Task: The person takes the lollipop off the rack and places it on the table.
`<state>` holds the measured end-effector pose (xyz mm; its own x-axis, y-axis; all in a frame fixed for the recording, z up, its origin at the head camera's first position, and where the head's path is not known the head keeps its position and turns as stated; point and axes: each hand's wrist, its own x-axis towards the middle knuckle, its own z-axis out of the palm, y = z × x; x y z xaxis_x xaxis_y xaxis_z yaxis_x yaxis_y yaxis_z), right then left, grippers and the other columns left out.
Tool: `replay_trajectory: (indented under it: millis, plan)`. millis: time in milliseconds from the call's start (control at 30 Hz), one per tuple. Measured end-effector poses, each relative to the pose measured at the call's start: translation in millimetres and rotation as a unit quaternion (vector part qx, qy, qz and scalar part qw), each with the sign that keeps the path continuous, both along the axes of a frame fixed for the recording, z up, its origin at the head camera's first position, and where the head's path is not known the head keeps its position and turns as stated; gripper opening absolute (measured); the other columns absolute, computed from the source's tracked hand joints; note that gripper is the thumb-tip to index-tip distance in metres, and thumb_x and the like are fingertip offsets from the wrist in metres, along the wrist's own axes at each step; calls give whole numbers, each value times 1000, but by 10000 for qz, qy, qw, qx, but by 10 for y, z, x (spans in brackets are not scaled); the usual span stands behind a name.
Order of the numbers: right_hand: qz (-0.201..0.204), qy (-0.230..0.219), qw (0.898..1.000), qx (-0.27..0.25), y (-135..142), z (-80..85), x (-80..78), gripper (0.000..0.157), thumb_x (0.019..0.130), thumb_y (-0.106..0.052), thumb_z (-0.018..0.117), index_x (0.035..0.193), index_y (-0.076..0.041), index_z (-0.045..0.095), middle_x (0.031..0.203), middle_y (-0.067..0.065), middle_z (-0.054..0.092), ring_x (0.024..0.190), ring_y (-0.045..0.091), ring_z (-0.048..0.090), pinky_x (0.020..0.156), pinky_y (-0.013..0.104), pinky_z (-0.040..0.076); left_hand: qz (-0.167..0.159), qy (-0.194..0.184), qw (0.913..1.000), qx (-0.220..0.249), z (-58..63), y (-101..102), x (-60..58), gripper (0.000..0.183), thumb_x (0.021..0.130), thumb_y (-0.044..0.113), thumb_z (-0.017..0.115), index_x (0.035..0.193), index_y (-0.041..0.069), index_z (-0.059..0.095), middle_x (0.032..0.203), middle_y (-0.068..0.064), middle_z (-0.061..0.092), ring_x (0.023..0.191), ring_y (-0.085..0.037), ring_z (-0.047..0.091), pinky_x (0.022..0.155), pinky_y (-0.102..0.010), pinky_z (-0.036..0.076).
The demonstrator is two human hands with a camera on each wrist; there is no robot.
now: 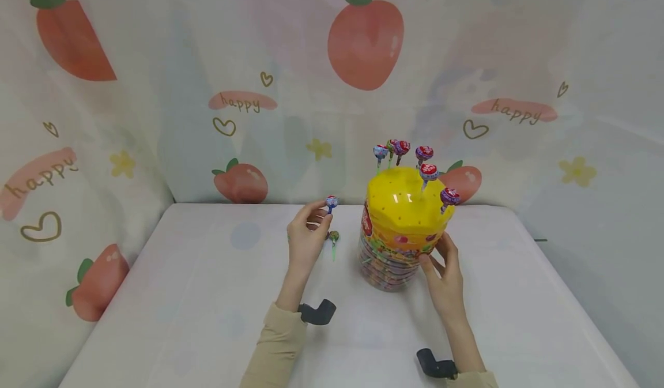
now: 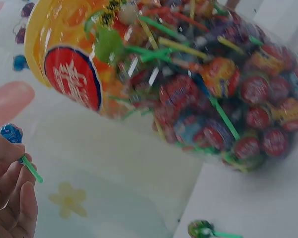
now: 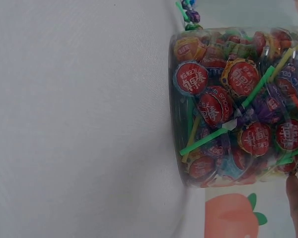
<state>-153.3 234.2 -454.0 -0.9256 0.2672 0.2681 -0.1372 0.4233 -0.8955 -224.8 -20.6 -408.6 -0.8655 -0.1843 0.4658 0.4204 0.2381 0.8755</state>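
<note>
My left hand [image 1: 306, 244] pinches a blue-wrapped lollipop [image 1: 332, 203] between thumb and fingers, its head upward. The left wrist view shows its green stick [image 2: 32, 168] slanting below the thumb. To the right stands a big clear jar [image 1: 388, 270] of wrapped lollipops, topped by a yellow lid [image 1: 399, 198] with small holes. Several lollipops [image 1: 428, 172] stand upright in the lid, along its back and right side. My right hand [image 1: 446, 281] holds the jar's right side just under the lid, thumb at the front; its fingers are partly hidden behind the jar.
A green-wrapped lollipop [image 1: 334, 236] lies on the white table [image 1: 207, 319] between the left hand and the jar, with another partly hidden by the left fingers. A printed fabric backdrop [image 1: 290, 48] rises behind the table. Black wrist mounts [image 1: 319, 312] stick out from both forearms.
</note>
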Motion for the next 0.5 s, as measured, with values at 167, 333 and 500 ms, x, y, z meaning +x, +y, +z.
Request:
replay_trajectory:
  millis: [167, 333, 500]
  plan:
    - [-6, -21, 10000, -13, 4, 2, -6, 67, 96, -19, 56, 152, -26, 19, 152, 1, 34, 139, 18, 34, 101, 6, 34, 282, -272, 9992, 42, -186, -106, -82, 24, 82, 4, 72, 106, 7, 71, 87, -12, 71, 75, -20, 65, 64, -18, 47]
    - [-3, -45, 10000, -16, 7, 2, 0, 68, 96, -19, 56, 153, -23, 18, 152, 2, 33, 139, 19, 34, 101, 6, 34, 589, -642, 9961, 116, -344, -203, -143, 23, 81, 2, 72, 103, 6, 71, 85, -14, 71, 72, -15, 61, 64, -15, 47]
    - [3, -29, 10000, -10, 0, 15, 7, 68, 96, -19, 57, 153, -22, 18, 152, 2, 33, 139, 20, 34, 102, 8, 34, 859, -952, 9916, 136, -467, -297, -158, 23, 80, 2, 72, 103, 6, 72, 85, -14, 71, 71, -14, 61, 65, -16, 46]
